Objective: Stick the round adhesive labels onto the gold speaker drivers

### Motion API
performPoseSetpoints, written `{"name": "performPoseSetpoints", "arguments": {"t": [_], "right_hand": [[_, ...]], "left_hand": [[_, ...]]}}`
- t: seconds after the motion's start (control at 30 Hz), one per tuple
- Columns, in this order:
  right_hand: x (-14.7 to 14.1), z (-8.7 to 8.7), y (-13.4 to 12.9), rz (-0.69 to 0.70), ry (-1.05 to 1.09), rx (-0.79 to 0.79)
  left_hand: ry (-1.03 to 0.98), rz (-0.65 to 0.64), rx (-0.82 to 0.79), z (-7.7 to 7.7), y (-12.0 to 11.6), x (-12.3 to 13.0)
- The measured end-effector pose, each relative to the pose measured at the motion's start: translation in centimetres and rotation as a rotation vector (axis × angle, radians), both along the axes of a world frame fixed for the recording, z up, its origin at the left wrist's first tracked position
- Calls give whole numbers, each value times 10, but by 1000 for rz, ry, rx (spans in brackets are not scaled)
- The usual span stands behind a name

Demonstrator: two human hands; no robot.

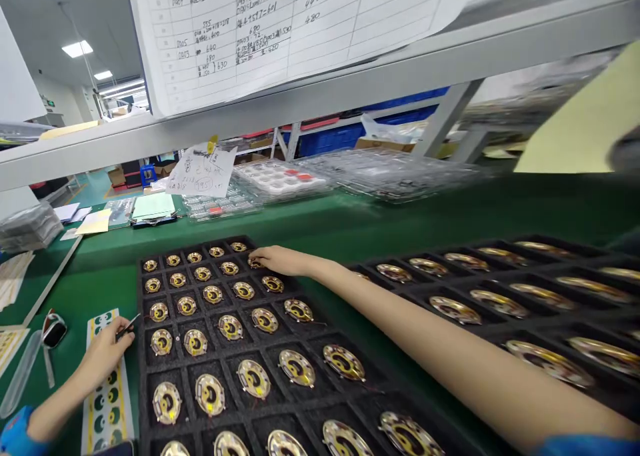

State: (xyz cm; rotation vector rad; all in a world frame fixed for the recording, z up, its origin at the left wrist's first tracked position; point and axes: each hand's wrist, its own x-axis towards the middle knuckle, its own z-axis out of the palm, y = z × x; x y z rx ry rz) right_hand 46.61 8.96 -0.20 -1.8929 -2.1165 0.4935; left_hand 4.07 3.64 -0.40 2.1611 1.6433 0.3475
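Note:
My left hand (106, 351) is closed around a slim dark tool with a pointed tip, which looks like tweezers (129, 327). It is over a sticker sheet (114, 396) printed with yellow and dark green round shapes, beside the left edge of a black foam tray (142, 369). Rows of round gold parts (253, 379) with yellow patches lie in the tray's square compartments. At the tray's far right corner, my right hand (274, 259) has its fingers pinched on a round gold part (255, 263). The fingertips partly hide that part.
A second black tray (420, 296) of gold parts lies under and beyond my right forearm. Clear plastic trays (390, 173) and a clipboard (154, 207) line the back. A metal shelf rail (320, 93) with a handwritten sheet (240, 36) crosses above. A smartwatch (54, 333) lies left.

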Motion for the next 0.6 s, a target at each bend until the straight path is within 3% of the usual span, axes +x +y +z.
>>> {"name": "performPoseSetpoints", "arguments": {"t": [0.1, 0.33, 0.47, 0.6], "right_hand": [[2, -1, -9, -22, -16, 7], [19, -12, -33, -265, -65, -11], [19, -21, -45, -348, -80, -117], [12, -26, -57, -365, -71, -143]], "left_hand": [[100, 48, 71, 3, -1, -7], [270, 106, 209, 2, -12, -37], [194, 33, 218, -3, -24, -17], [43, -29, 99, -8, -29, 14]]}}
